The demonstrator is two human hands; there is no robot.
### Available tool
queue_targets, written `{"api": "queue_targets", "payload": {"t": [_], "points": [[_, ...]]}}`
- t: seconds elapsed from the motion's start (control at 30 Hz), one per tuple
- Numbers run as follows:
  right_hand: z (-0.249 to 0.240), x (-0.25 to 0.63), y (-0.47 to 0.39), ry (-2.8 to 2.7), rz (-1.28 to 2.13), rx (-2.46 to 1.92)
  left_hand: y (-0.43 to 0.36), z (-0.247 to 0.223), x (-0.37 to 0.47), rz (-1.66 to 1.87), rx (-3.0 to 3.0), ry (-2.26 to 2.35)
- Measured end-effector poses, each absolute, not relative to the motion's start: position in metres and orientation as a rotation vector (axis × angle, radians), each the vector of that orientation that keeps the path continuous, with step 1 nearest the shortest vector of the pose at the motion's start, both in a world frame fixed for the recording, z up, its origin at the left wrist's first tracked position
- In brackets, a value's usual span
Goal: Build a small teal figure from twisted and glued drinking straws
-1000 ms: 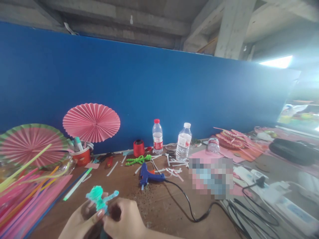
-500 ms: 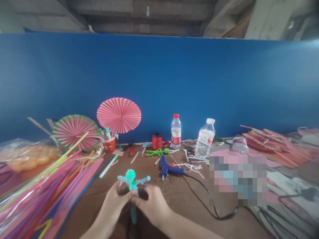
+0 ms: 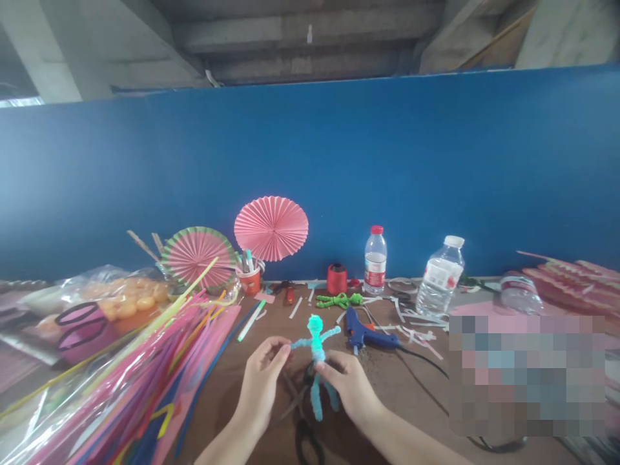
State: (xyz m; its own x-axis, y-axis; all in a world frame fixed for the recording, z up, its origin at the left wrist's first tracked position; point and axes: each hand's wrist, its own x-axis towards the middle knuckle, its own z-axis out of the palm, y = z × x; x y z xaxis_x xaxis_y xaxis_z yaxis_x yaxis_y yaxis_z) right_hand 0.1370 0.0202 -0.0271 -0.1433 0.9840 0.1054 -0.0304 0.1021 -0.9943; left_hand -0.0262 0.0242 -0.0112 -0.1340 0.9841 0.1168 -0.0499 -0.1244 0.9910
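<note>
A light-blue pipe-cleaner figure point(image 3: 316, 342) with a round head, two arms and two legs is held upright over the brown table. My left hand point(image 3: 264, 371) pinches the tip of its arm on the left. Closed around its waist from the other side is my right hand point(image 3: 349, 384), thumb in front. Its legs hang free below the fingers. Under the figure lies a pair of dark-handled scissors point(image 3: 309, 442), partly hidden by it.
A blue glue gun point(image 3: 368, 332) lies beyond my right hand, its cord trailing right. Behind it stand a red spool point(image 3: 337, 279) and two bottles point(image 3: 375, 261). A green pipe-cleaner figure point(image 3: 339, 300) lies near the spool. Bundled pipe cleaners point(image 3: 159, 361) cover the left side.
My left hand has moved from the figure's body out to its arm. The figure's legs now show spread apart, and the scissors have come into sight. The view has turned left.
</note>
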Motion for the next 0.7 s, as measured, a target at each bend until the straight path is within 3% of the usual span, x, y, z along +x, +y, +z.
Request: {"api": "queue_targets", "payload": {"t": [0.23, 0.53, 0.7], "points": [[-0.031, 0.142, 0.022, -1.411, 1.045, -1.098, 0.016, -0.009, -0.021, 1.22, 1.563, 1.228], [-0.026, 0.138, 0.011, -1.489, 1.288, -0.814, 0.016, 0.001, -0.026, 1.326, 0.936, 0.745], [-0.022, 0.134, 0.002, -1.56, 1.352, -0.655, 0.015, 0.001, -0.026, 1.218, 0.935, 0.545]]}}
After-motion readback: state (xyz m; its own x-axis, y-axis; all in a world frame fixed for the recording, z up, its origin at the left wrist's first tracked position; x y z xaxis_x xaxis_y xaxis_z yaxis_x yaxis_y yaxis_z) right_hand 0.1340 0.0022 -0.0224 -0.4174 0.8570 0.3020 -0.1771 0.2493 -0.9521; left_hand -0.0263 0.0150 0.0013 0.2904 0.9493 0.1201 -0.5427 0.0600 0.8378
